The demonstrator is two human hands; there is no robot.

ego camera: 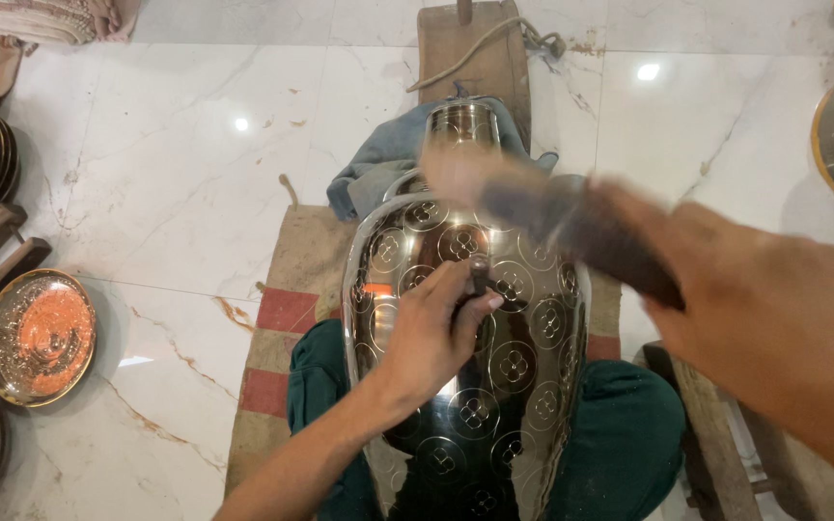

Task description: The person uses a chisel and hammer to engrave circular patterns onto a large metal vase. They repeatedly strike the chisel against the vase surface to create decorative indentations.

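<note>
On the white marble floor (195,164), a striped burlap mat (287,309) carries the large polished silver metal vessel with engraved circular motifs (514,367), which lies lengthwise across the person's green-trousered lap. Above its neck, the right hand (764,318) has its grip clamped on a dark wooden mallet (571,227), blurred. Lower, the left hand (431,338) rests on the vessel's belly, grip pinched together on a small dark metal punch (478,275) standing on the surface.
</note>
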